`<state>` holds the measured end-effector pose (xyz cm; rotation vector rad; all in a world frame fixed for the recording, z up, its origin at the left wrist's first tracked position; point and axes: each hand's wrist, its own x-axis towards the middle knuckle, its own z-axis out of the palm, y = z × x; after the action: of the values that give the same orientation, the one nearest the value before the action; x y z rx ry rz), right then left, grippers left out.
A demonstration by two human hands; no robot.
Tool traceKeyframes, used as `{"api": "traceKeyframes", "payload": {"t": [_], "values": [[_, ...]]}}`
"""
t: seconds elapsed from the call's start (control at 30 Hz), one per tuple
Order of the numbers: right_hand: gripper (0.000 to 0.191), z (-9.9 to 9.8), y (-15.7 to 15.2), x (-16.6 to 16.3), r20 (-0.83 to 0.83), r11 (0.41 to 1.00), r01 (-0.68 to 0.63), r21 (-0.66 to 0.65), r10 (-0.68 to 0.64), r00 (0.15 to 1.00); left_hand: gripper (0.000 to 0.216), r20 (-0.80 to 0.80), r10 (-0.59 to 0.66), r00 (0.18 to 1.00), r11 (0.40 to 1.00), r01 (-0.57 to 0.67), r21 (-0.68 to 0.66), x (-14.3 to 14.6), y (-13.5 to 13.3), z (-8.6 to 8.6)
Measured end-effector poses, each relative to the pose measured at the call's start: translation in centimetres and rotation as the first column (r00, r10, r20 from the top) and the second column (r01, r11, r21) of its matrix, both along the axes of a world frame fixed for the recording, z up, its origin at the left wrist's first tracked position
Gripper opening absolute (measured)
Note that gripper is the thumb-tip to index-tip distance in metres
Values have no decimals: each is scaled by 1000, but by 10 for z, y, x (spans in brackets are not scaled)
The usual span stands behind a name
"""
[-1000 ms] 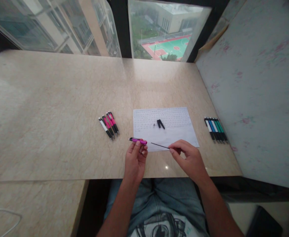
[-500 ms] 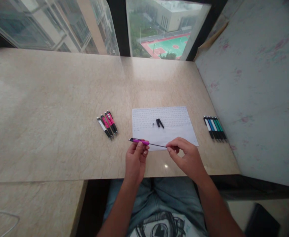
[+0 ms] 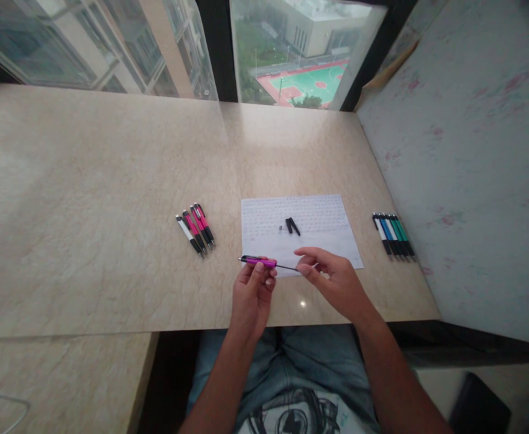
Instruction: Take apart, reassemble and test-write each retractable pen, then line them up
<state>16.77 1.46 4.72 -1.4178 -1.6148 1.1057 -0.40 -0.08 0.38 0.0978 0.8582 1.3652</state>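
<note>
My left hand [image 3: 251, 295] is closed round the magenta barrel of a pen [image 3: 264, 262], its black clip end pointing left. A thin dark pen refill [image 3: 288, 267] sticks out of the barrel's right end. At the refill's free tip is my right hand [image 3: 330, 277], thumb and a bent finger around the tip, index finger raised and stretched out. Beyond the hands, two black pen grips [image 3: 292, 226] and a tiny metallic piece [image 3: 280, 228] lie on a sheet of handwritten paper [image 3: 264, 241].
Left of the paper lies a group of pens [image 3: 195, 229], one white and several pink. A row of white, blue and green pens [image 3: 393, 236] lies at the right, near the wall [image 3: 463, 181]. The stone-patterned tabletop [image 3: 110, 211] ends just before my lap.
Less of the refill shows outside the barrel. My right hand has moved left toward the pen, and its index finger has lifted from the pinch. My left hand shifted slightly right.
</note>
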Motion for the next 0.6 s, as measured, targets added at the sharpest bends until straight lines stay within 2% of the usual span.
{"api": "traceKeyframes", "payload": {"t": [0.07, 0.13, 0.2, 0.3, 0.43, 0.6], "values": [[32, -9, 12, 7, -13, 999, 43, -1, -43, 999, 19, 30, 26, 999, 999, -25, -21, -2, 1, -1], [29, -22, 30, 13, 146, 988, 119, 100, -133, 980, 19, 54, 42, 998, 998, -40, -38, -3, 2, -1], [25, -34, 48, 16, 366, 977, 79, 200, -149, 918, 19, 68, 45, 997, 998, -42, -53, -4, 3, -1], [31, -46, 69, 14, 537, 975, -1, 221, -120, 835, 18, 71, 48, 996, 997, -43, -64, -5, 4, -2], [33, -52, 76, 10, 603, 981, -49, 186, -75, 794, 20, 43, 51, 998, 997, -49, -54, -7, 4, -2], [29, -57, 74, 11, 579, 982, -42, 183, -73, 812, 23, -19, 31, 999, 999, -32, -24, -6, 4, 0]]}}
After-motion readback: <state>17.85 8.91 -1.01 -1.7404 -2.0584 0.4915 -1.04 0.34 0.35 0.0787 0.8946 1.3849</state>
